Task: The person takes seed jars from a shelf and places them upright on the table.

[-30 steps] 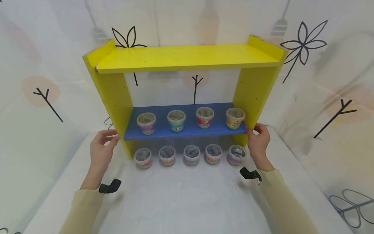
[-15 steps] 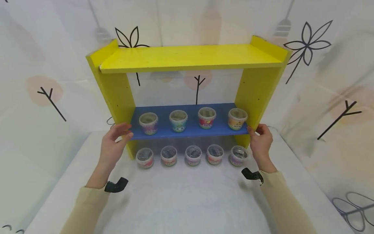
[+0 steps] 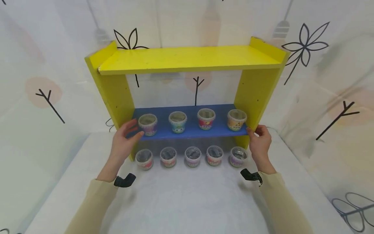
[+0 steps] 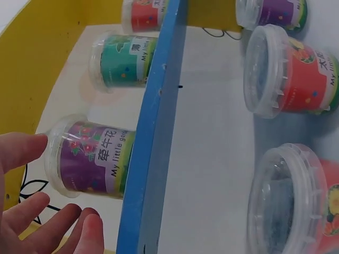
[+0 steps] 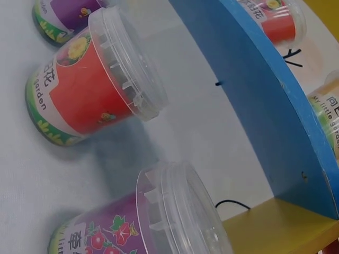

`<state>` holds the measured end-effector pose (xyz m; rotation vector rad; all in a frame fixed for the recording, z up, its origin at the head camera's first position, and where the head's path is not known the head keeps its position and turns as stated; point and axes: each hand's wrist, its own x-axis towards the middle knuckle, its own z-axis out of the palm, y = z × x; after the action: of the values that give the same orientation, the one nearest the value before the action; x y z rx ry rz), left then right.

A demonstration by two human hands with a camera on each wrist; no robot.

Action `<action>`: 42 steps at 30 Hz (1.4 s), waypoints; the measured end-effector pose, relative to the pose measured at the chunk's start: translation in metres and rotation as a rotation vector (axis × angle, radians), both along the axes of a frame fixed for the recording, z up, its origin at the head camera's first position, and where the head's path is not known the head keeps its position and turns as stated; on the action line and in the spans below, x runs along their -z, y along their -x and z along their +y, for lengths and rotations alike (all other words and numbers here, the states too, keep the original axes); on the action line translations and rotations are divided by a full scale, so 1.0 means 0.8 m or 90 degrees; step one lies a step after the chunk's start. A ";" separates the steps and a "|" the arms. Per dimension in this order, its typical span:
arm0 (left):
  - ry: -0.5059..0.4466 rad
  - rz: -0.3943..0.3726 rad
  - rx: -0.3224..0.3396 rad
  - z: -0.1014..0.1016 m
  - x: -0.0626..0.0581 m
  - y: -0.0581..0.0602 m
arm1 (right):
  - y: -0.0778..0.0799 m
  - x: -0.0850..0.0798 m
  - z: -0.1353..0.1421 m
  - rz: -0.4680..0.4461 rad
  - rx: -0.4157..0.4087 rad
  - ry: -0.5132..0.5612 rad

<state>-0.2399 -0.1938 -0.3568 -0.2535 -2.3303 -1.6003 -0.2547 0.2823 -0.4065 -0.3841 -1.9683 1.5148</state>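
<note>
A yellow rack with a blue middle shelf stands on the white table. Along the blue shelf sit several lidded plastic cups, the leftmost being a purple-labelled cup. My left hand is beside that cup, fingers and thumb spread around its lid end; the left wrist view shows the thumb close to the lid of the purple cup, contact unclear. At the right end, my right hand grips the rack's yellow side panel, thumb near the blue shelf's corner. The right wrist view leaves that hand out.
Below the blue shelf, several more lidded cups stand in a row on the table, from a red-labelled cup to a purple cup. A patterned white cloth hangs behind and at the sides.
My left hand has left the rack's left side panel and moved right to the purple cup, its fingers spreading. The right hand keeps its grip on the right side panel.
</note>
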 end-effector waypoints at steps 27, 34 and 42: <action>0.004 -0.044 0.036 0.018 -0.010 0.025 | 0.002 0.003 -0.001 -0.014 0.000 0.003; 0.017 -0.061 0.024 0.017 -0.007 0.027 | 0.001 0.003 -0.002 -0.015 -0.005 -0.011; 0.030 -0.050 0.026 0.014 -0.006 0.030 | 0.000 0.004 0.003 -0.019 -0.011 -0.035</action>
<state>-0.2638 -0.1823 -0.3520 -0.2560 -2.4399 -1.6025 -0.2551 0.2846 -0.4095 -0.3692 -2.0378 1.4701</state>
